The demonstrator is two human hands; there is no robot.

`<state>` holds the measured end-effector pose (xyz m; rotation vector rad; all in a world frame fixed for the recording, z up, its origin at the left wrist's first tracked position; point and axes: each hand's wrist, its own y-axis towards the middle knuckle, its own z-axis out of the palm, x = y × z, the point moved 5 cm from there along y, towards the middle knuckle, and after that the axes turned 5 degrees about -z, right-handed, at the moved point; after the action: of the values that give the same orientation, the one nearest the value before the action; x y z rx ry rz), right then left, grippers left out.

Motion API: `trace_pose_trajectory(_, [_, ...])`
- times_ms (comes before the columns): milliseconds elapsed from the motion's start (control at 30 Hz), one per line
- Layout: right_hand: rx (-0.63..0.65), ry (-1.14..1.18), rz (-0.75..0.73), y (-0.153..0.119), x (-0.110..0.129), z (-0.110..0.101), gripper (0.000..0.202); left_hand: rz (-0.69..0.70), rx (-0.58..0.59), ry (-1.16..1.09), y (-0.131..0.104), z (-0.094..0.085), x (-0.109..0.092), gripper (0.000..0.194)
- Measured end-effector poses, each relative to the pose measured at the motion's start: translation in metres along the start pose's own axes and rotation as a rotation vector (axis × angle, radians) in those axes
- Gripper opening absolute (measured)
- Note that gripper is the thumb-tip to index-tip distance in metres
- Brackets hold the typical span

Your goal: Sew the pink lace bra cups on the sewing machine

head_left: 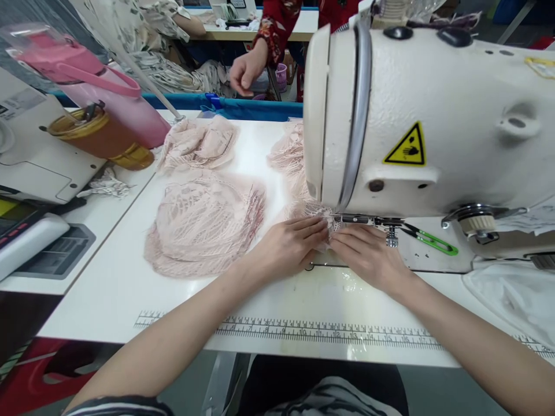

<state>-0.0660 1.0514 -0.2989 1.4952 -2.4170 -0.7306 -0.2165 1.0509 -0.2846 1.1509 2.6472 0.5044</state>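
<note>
My left hand (299, 242) is closed on a piece of pale pink lace fabric (299, 202), its fingers laid together over the cloth just left of the needle area. From the other side, my right hand (370, 251) has its fingers pressed together on the same lace; its thumb is hidden. Both hands are at the front of the white sewing machine (411, 110), and its head covers part of the lace. A stack of pink lace pieces (203, 225) lies left of my left hand, with a crumpled lace piece (199, 141) behind it.
Green thread snips (433, 240) lie right of my right hand. A printed ruler strip (303, 332) runs along the table's front edge. At left stand a pink bottle (113, 98) and an amber cup (99, 138). White cloth (515, 294) lies at right. Another person's hand (249, 69) is beyond the table.
</note>
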Motion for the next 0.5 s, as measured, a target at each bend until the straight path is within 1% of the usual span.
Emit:
trace_pose_trajectory(133, [-0.041, -0.004, -0.018, -0.0002, 0.0022, -0.0005, 0.025, -0.009, 0.010, 0.019, -0.0002, 0.0016, 0.0019, 0.030])
trace_pose_trajectory(267, [-0.037, 0.041, 0.007, 0.0013, 0.0024, -0.0010, 0.025, 0.005, -0.013, 0.032, -0.0006, 0.0001, 0.0022, 0.029])
trace_pose_trajectory(400, [-0.031, 0.106, 0.062, 0.0041, 0.0013, -0.0028, 0.021, -0.021, -0.029, 0.008, 0.0005, -0.0042, 0.0018, 0.020])
trace_pose_trajectory(500, [-0.044, 0.176, 0.090, 0.0040, 0.0006, -0.0038, 0.016, -0.032, -0.036, 0.008, 0.0013, -0.0072, -0.0024, 0.015])
